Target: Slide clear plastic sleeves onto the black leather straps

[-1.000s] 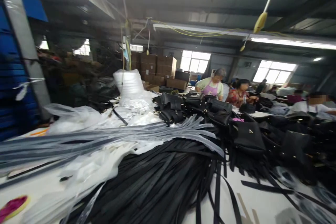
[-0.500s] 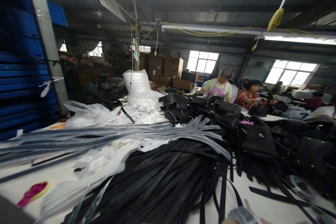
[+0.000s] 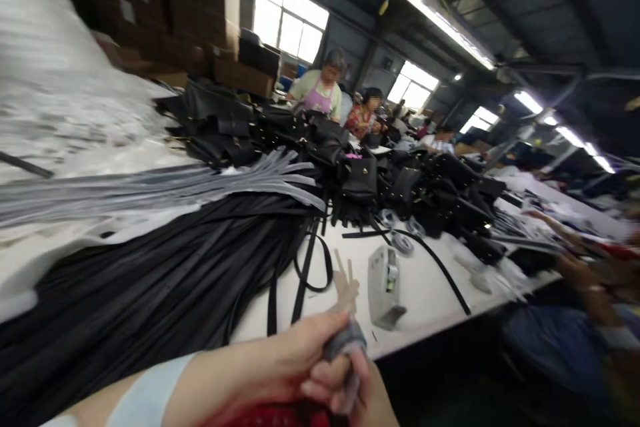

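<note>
At the bottom centre, my left hand [image 3: 305, 343] reaches in over the table edge and closes on a small grey roll [image 3: 345, 340], blurred by motion. Curled against its lower side are the fingers of my right hand [image 3: 357, 383], also closed on it. A pale strip seems to hang between those fingers; its kind I cannot make out. Just beyond the hands stands a grey-white tape dispenser [image 3: 385, 287] with something green inside. Beige strips [image 3: 345, 280] lie beside it, and a black strap [image 3: 313, 267] loops nearby.
A large heap of black straps [image 3: 165, 260] covers the left side, with grey plastic-wrapped strips [image 3: 240, 177] across it. Black bags [image 3: 360, 177] are piled behind. Several clear coils [image 3: 401, 242] lie on the white table [image 3: 425, 280]. Co-workers [image 3: 320, 93] sit beyond; another person's arm [image 3: 585, 280] is at right.
The view has swung right and tilted down. My hands and the grey roll, barely showing at the bottom edge before, are now plainly in view, as is the tape dispenser.
</note>
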Motion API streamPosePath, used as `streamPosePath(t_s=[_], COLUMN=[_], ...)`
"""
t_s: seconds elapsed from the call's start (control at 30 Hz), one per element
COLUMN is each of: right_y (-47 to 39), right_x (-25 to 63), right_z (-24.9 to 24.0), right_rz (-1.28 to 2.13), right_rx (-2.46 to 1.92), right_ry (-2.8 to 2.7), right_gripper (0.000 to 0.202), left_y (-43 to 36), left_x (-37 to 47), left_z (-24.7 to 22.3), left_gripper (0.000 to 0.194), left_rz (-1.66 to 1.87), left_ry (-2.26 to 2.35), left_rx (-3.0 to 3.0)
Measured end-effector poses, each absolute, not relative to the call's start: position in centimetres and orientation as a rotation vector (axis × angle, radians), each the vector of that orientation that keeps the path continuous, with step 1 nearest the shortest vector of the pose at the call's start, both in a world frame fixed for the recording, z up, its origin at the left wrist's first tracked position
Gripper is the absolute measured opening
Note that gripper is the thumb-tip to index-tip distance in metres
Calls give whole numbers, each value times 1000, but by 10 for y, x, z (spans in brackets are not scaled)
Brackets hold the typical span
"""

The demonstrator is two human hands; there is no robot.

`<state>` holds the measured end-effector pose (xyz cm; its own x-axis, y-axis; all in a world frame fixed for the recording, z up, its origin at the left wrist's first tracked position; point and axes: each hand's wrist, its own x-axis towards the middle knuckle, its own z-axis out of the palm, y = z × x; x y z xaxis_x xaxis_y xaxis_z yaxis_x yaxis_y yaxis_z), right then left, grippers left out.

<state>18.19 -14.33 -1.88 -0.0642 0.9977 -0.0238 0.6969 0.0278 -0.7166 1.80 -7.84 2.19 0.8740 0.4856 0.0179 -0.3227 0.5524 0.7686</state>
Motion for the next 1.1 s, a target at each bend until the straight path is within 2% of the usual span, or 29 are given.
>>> streamPosePath(t_s=[0.03,0.1,0.2,0.27,0.37,0.43,0.5,0.6,0.7,0.8,0.87,1.0,1.1], right_y=[-145,-145,-149,-151,-142,-131,-123,-124,-131,-132,-131,-141,-151], right_x=[175,163,165,182,217,232,237,228,212,198,188,169,171], right_z=[-19,-17,-7,-1,6,11,14,10,-3,-16,-21,-17,-7], right_rz=[874,1251,1753,1679,1391,1186,945,937,1150,1047,1100,1634,1855], right_rx=[-1742,-1661,-1323,-1198,-1200,-1343,-1487,-1402,-1293,-1487,-1563,-1363,-1128], right_ry=[-1787,-1795,-1748,-1539,-1277,-1338,-1504,-1750,-1732,-1598,-1634,-1753,-1625], right_gripper=[26,29,29,39,47,38,29,41,41,28,25,32,35], left_y=[-69,-47,-22,-18,-30,-43,-53,-59,-54,-41,-32,-21,-24], left_x=[16,11,1,-5,-5,-1,3,5,1,-7,-10,-5,3], left_z=[26,30,18,1,-14,-13,-7,0,4,19,35,47,26], left_gripper=[64,54,48,52,56,59,66,70,66,63,62,45,36], left_rz=[555,896,1419,1380,916,608,353,228,275,376,527,1046,1314], left_ry=[251,397,653,711,650,631,565,379,262,222,232,436,764], left_rx=[813,890,1489,2015,2402,2248,1847,1191,754,564,549,817,1458])
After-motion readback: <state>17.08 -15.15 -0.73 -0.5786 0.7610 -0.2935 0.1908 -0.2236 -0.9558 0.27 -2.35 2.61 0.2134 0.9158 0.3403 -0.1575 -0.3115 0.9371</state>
